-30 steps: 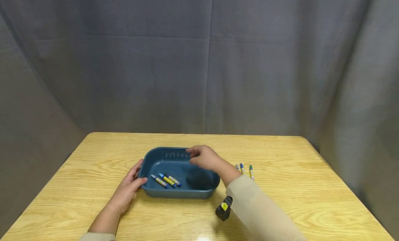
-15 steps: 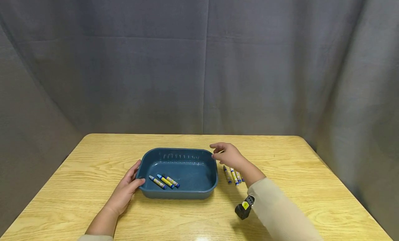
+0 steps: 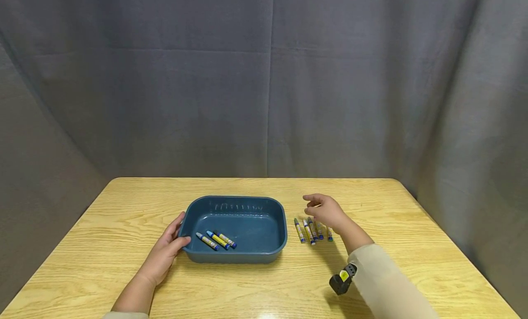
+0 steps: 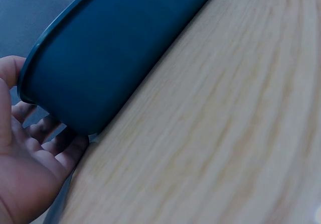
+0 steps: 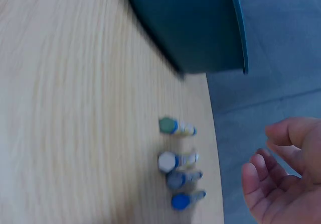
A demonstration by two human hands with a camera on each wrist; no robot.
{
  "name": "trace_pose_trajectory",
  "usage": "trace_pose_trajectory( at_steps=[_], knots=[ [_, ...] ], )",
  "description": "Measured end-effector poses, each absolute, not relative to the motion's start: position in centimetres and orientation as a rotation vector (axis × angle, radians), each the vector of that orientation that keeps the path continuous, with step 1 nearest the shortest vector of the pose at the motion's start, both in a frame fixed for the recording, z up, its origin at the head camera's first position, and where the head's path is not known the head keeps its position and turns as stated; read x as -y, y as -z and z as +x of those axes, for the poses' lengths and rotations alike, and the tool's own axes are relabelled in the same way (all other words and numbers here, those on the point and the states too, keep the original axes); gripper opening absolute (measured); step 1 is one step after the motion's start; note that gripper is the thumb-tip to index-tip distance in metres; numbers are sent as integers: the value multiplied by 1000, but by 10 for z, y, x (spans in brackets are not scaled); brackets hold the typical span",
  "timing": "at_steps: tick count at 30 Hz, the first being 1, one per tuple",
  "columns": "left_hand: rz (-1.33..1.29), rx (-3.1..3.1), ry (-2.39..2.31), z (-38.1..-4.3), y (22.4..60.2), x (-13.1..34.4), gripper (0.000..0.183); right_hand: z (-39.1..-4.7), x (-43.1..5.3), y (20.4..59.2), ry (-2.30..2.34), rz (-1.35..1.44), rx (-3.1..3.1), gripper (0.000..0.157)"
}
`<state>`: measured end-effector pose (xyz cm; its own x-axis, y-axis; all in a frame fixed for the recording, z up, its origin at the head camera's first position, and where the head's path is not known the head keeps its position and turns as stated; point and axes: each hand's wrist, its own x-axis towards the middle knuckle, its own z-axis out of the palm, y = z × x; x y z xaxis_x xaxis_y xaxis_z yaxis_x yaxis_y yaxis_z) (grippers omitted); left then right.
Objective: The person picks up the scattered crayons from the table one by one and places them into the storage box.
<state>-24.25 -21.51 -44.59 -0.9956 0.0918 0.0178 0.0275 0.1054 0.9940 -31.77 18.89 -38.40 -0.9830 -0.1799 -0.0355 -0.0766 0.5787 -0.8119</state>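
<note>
A dark blue plastic basin (image 3: 260, 231) stands on the table, left of centre. My left hand (image 3: 165, 255) grips its left end, thumb over the rim and fingers against the outer wall, as the left wrist view also shows. Three crayons in yellow-and-blue wrappers lie inside near that end, a light blue crayon (image 3: 218, 240) among them. Right of the basin several more crayons lie side by side, including a green-tipped crayon (image 3: 299, 231) and a blue crayon (image 5: 181, 201). Above this row hovers my right hand (image 3: 327, 212), holding nothing, its fingers loosely bent.
The wooden table (image 3: 247, 291) has rounded far corners. Grey curtains (image 3: 264, 103) hang behind it and at both sides. A black wrist camera (image 3: 342, 280) sticks out from my right sleeve, low over the tabletop.
My right hand has moved rightward from above the basin to over the crayons on the table. My left hand stays on the basin, and the crayons inside have not moved.
</note>
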Motion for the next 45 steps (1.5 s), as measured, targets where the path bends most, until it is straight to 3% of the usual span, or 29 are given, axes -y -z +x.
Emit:
trace_pose_trajectory(
  at_steps=[19,45],
  knots=[
    [136,-2297,-2064,-243,447,216,72,-306,-231,414,1408,-24,-2688,49],
    [140,-2295,-2068,-243,447,215,71,-304,-228,425,1191,153,-2824,55]
  ],
)
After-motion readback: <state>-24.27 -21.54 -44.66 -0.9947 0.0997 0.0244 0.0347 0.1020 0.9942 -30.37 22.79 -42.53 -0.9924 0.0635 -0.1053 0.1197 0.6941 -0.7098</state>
